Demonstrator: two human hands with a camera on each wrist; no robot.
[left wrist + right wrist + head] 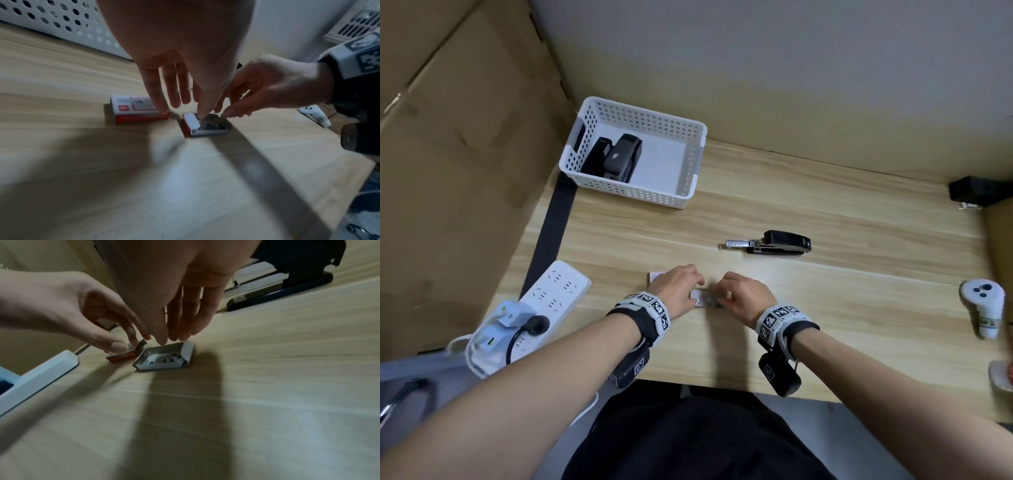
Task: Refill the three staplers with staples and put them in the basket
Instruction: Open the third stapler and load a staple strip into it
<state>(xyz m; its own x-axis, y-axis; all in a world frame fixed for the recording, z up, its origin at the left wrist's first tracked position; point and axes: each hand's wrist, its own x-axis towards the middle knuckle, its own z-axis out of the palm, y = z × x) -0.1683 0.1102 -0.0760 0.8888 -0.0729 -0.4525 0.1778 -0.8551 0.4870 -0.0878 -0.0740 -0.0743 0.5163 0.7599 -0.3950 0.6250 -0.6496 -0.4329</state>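
Observation:
Two dark staplers (619, 157) lie in the white basket (640, 109) at the back left. A third black stapler (780, 242) lies on the table with its metal magazine slid out to the left; it also shows behind my fingers in the right wrist view (287, 280). Both hands meet over a small open staple box (207, 126). My left hand (697, 284) presses its thumb on the box's flap (192, 120), while a finger touches a second, closed box (135, 110). My right hand (722, 284) touches the open box's far rim with straight fingers (180, 335).
A white power strip (544, 301) with plugs lies at the left table edge. A white controller (984, 305) sits at the right, and a black object (976, 192) is in the far right corner. Cardboard (448, 137) walls off the left side.

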